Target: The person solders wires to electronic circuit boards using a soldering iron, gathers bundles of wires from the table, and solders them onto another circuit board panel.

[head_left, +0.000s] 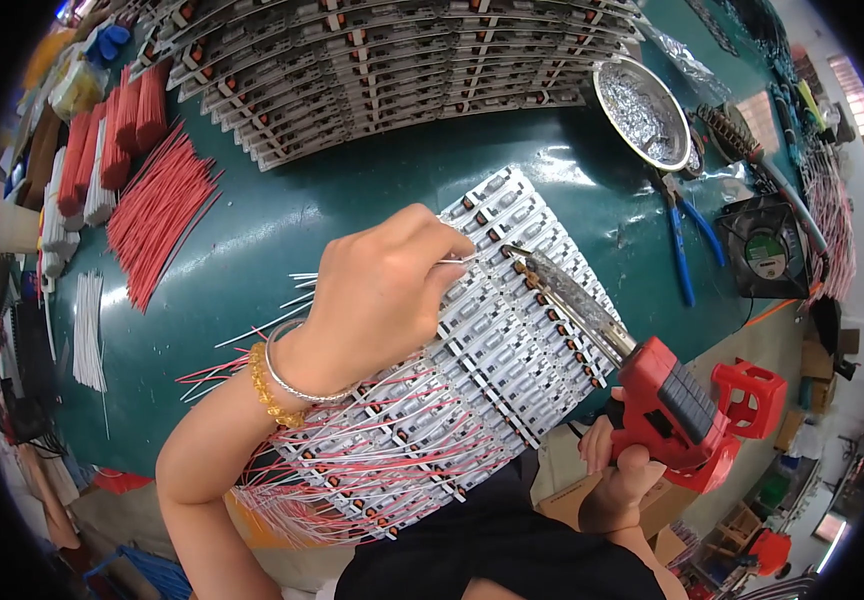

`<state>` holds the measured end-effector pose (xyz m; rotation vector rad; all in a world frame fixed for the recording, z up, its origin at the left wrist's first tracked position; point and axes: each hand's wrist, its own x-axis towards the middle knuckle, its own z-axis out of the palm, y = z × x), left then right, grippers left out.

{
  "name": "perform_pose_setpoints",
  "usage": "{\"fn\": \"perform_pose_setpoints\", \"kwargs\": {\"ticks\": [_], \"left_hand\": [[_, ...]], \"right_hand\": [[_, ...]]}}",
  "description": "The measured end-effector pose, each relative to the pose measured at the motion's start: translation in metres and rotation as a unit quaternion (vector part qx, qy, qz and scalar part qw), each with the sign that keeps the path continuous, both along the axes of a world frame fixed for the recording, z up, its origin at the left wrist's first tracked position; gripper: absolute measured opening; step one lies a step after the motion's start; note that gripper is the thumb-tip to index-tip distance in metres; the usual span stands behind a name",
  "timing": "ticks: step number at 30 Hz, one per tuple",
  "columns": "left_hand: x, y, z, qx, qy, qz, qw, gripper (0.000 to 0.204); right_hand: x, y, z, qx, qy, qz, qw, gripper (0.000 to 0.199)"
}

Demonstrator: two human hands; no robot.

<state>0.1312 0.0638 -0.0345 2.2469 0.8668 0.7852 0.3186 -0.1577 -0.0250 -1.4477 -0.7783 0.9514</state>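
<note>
My left hand [382, 285] is closed in a pinch on a thin white wire [462, 260], whose end reaches toward the upper part of a circuit board panel [512, 355]. The panel carries rows of small grey components and orange-brown coils. My right hand [624, 478] grips a red soldering gun [674, 405]. Its dark, stained metal barrel points up and left, with the tip at the panel close to the wire's end. Whether tip and wire touch is too small to tell. Many red and white wires [382, 425] trail from the panel's lower left rows.
Stacked component panels [372, 75] stand at the far side. Bundles of red wires [157, 215] and white wires [89, 330] lie left on the green table [252, 215]. At right are a metal bowl [687, 150] of silvery bits, blue-handled pliers [680, 240] and a black fan [767, 250].
</note>
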Motion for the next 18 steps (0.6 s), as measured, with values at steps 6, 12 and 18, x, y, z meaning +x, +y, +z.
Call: {"fn": "perform_pose_setpoints", "kwargs": {"ticks": [6, 12, 18], "left_hand": [[0.0028, -0.0026, 0.0016, 0.030, 0.016, 0.008, 0.999, 0.008], [0.0059, -0.0064, 0.0020, 0.058, 0.040, 0.019, 0.997, 0.008], [0.0041, -0.0051, 0.0014, 0.028, 0.010, 0.008, 1.000, 0.008]], "right_hand": [[-0.0025, 0.0009, 0.0050, -0.022, 0.015, 0.006, 1.000, 0.091], [-0.0043, 0.0005, 0.0051, -0.029, 0.011, 0.011, 0.999, 0.094], [-0.0079, 0.0032, 0.0064, -0.034, 0.005, 0.002, 0.999, 0.094]]}}
